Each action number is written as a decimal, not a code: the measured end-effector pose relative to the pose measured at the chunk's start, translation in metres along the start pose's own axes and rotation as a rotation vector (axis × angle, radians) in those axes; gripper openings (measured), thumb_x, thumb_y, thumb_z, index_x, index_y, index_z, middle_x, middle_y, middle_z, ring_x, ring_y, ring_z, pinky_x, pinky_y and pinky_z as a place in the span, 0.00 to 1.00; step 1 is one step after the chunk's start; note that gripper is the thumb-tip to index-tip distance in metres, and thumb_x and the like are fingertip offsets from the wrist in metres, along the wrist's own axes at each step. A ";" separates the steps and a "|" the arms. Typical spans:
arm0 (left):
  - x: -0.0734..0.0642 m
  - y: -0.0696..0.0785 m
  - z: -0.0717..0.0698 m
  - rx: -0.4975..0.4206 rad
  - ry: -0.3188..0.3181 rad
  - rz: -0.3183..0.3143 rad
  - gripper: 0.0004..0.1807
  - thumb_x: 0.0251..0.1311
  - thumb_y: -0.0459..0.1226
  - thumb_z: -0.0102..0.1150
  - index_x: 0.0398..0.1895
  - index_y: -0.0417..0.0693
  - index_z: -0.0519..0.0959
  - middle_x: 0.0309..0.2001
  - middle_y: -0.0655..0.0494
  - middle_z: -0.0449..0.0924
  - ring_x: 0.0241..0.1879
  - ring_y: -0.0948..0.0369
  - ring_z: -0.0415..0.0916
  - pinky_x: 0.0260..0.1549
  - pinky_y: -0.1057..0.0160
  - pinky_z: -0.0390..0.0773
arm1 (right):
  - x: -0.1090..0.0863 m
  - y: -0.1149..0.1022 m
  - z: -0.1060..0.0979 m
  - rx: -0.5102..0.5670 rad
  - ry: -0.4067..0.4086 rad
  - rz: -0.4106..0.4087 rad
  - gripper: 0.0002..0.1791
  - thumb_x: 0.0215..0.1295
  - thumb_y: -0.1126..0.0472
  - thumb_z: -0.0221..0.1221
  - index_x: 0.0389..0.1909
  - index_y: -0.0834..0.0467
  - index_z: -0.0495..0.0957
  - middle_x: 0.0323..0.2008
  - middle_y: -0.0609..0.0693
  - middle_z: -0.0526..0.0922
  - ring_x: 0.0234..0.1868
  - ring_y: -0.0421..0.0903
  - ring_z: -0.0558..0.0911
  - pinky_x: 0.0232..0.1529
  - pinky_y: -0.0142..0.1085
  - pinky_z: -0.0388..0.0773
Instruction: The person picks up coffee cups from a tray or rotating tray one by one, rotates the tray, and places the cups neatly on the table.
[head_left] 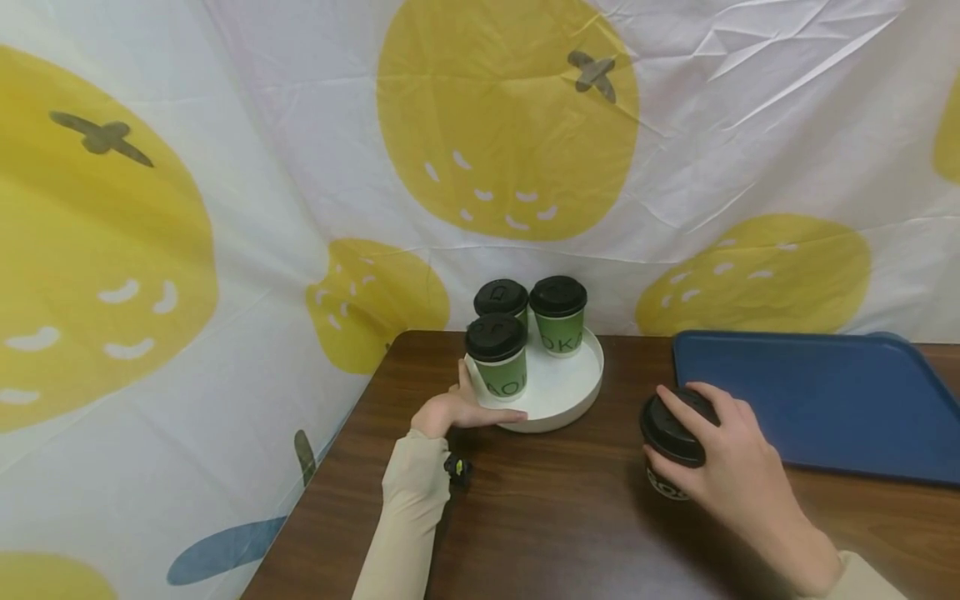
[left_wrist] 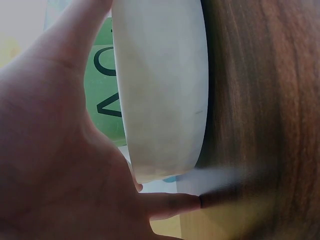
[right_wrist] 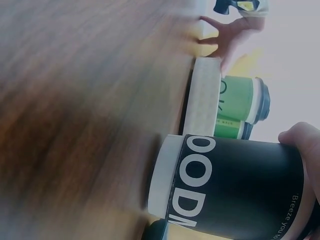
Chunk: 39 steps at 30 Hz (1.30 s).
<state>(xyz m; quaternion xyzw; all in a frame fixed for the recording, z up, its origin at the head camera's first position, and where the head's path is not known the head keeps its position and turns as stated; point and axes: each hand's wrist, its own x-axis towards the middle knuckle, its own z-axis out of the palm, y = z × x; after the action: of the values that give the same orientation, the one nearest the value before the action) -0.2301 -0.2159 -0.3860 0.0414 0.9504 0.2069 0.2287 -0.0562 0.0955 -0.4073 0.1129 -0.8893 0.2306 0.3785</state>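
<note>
My right hand grips a black paper coffee cup from above, thumb and fingers spread round its black lid. White lettering runs along the cup's lower part, and its white base is close over the table in the right wrist view. On the left, my left hand rests against the side of a round white tray, its fingers spread along the tray's wall. Three green paper cups with black lids stand on that tray: a front cup, a back-left cup partly hidden, and a back-right cup.
A blue rectangular tray lies at the right, beyond the right hand. The brown wooden table meets a fruit-print cloth at the back and left. A small black device is at the left wrist.
</note>
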 end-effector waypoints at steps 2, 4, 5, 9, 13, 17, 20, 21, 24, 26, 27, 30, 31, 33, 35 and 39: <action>0.004 -0.002 0.001 0.004 0.003 -0.007 0.78 0.53 0.68 0.65 0.81 0.47 0.16 0.83 0.32 0.38 0.83 0.40 0.45 0.80 0.44 0.57 | 0.000 0.001 -0.001 0.007 0.009 -0.006 0.39 0.45 0.52 0.77 0.64 0.49 0.81 0.57 0.65 0.78 0.48 0.68 0.78 0.27 0.61 0.81; 0.007 -0.003 0.002 -0.003 0.007 -0.009 0.78 0.52 0.68 0.66 0.81 0.48 0.16 0.83 0.31 0.39 0.83 0.39 0.45 0.79 0.42 0.58 | 0.000 0.002 -0.001 0.010 0.016 -0.012 0.37 0.48 0.50 0.76 0.63 0.49 0.82 0.57 0.65 0.79 0.48 0.68 0.79 0.27 0.61 0.81; 0.008 -0.004 0.002 -0.005 0.007 -0.010 0.79 0.51 0.68 0.67 0.81 0.48 0.16 0.83 0.31 0.39 0.83 0.39 0.45 0.79 0.42 0.58 | 0.000 0.002 -0.001 0.011 0.018 -0.013 0.36 0.48 0.49 0.75 0.63 0.49 0.82 0.57 0.65 0.79 0.48 0.68 0.79 0.28 0.61 0.81; 0.012 -0.006 0.003 -0.010 0.007 -0.006 0.80 0.50 0.69 0.68 0.81 0.48 0.17 0.83 0.31 0.39 0.83 0.39 0.45 0.79 0.41 0.58 | -0.001 0.003 -0.002 0.010 0.018 -0.006 0.38 0.44 0.52 0.77 0.63 0.50 0.82 0.57 0.65 0.79 0.49 0.68 0.78 0.29 0.62 0.81; 0.016 -0.008 0.003 -0.007 0.012 0.007 0.80 0.50 0.69 0.68 0.81 0.47 0.17 0.84 0.32 0.38 0.83 0.39 0.46 0.79 0.42 0.59 | -0.002 0.003 -0.003 0.006 0.014 0.002 0.41 0.40 0.56 0.78 0.63 0.50 0.82 0.57 0.65 0.79 0.49 0.68 0.78 0.28 0.62 0.81; 0.016 -0.008 0.003 -0.005 0.010 0.017 0.80 0.50 0.68 0.68 0.81 0.47 0.17 0.84 0.35 0.35 0.83 0.39 0.46 0.79 0.42 0.59 | -0.003 0.003 -0.005 0.003 0.015 0.003 0.40 0.39 0.56 0.78 0.62 0.50 0.82 0.56 0.65 0.79 0.49 0.68 0.78 0.28 0.62 0.81; 0.015 -0.007 0.003 -0.005 0.005 0.017 0.80 0.50 0.68 0.68 0.81 0.47 0.16 0.84 0.34 0.35 0.83 0.39 0.46 0.78 0.42 0.59 | -0.003 0.003 -0.006 0.000 0.014 0.009 0.41 0.39 0.56 0.78 0.62 0.50 0.82 0.56 0.65 0.79 0.49 0.68 0.78 0.29 0.63 0.81; 0.015 -0.007 0.002 -0.003 0.003 0.016 0.80 0.50 0.68 0.68 0.81 0.47 0.16 0.84 0.34 0.35 0.83 0.39 0.46 0.78 0.42 0.59 | -0.003 0.004 -0.006 -0.002 0.013 0.011 0.41 0.39 0.56 0.78 0.62 0.50 0.82 0.56 0.65 0.79 0.49 0.68 0.78 0.29 0.63 0.81; 0.015 -0.008 0.002 0.009 0.004 0.016 0.80 0.50 0.69 0.67 0.81 0.47 0.16 0.84 0.33 0.35 0.83 0.38 0.46 0.78 0.42 0.60 | -0.004 0.004 -0.006 -0.005 0.009 0.016 0.41 0.38 0.56 0.78 0.62 0.50 0.82 0.56 0.65 0.79 0.49 0.68 0.78 0.29 0.63 0.81; 0.015 -0.008 0.002 0.015 0.004 0.016 0.80 0.50 0.69 0.67 0.81 0.46 0.16 0.84 0.32 0.36 0.83 0.38 0.46 0.78 0.42 0.61 | -0.005 0.004 -0.007 -0.007 0.006 0.019 0.41 0.39 0.56 0.79 0.62 0.50 0.82 0.56 0.65 0.78 0.49 0.68 0.78 0.29 0.64 0.81; 0.015 -0.008 0.002 0.016 0.004 0.015 0.80 0.50 0.70 0.67 0.81 0.46 0.16 0.83 0.32 0.36 0.83 0.38 0.46 0.78 0.42 0.60 | -0.005 0.005 -0.007 -0.008 0.004 0.022 0.41 0.39 0.56 0.79 0.63 0.49 0.82 0.56 0.65 0.78 0.49 0.68 0.78 0.29 0.64 0.81; 0.016 -0.009 0.002 0.011 0.002 0.014 0.80 0.50 0.70 0.67 0.81 0.46 0.16 0.84 0.32 0.36 0.83 0.38 0.45 0.78 0.42 0.60 | -0.006 0.005 -0.009 -0.011 -0.001 0.029 0.42 0.39 0.56 0.79 0.63 0.49 0.82 0.56 0.65 0.78 0.49 0.68 0.78 0.29 0.64 0.80; 0.016 -0.009 0.001 0.009 0.001 0.013 0.80 0.50 0.70 0.67 0.81 0.46 0.16 0.84 0.32 0.35 0.83 0.38 0.45 0.78 0.42 0.60 | -0.006 0.006 -0.009 -0.013 -0.002 0.030 0.42 0.39 0.55 0.79 0.63 0.49 0.82 0.56 0.65 0.78 0.49 0.68 0.78 0.29 0.64 0.80; 0.017 -0.009 0.002 0.004 0.001 0.011 0.81 0.50 0.70 0.68 0.81 0.47 0.16 0.84 0.32 0.35 0.83 0.38 0.45 0.78 0.42 0.59 | -0.006 0.006 -0.010 -0.017 -0.003 0.032 0.42 0.39 0.55 0.79 0.63 0.49 0.82 0.56 0.65 0.78 0.49 0.68 0.78 0.30 0.65 0.80; 0.018 -0.009 0.002 0.004 0.001 0.011 0.81 0.49 0.70 0.68 0.81 0.47 0.15 0.84 0.33 0.35 0.83 0.38 0.45 0.78 0.42 0.59 | -0.007 0.007 -0.011 -0.018 -0.002 0.033 0.41 0.39 0.55 0.80 0.62 0.49 0.82 0.56 0.65 0.78 0.50 0.68 0.78 0.31 0.65 0.80; 0.020 -0.010 0.003 0.017 0.005 0.018 0.81 0.50 0.70 0.67 0.80 0.47 0.15 0.84 0.33 0.36 0.83 0.38 0.46 0.78 0.42 0.60 | -0.008 0.007 -0.012 -0.021 -0.004 0.038 0.42 0.38 0.56 0.80 0.62 0.49 0.82 0.56 0.65 0.78 0.50 0.68 0.78 0.31 0.65 0.80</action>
<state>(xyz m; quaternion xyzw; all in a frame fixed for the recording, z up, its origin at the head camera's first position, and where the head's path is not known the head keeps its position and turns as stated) -0.2462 -0.2205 -0.4004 0.0512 0.9522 0.2012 0.2240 -0.0463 0.1080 -0.4078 0.0924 -0.8944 0.2281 0.3736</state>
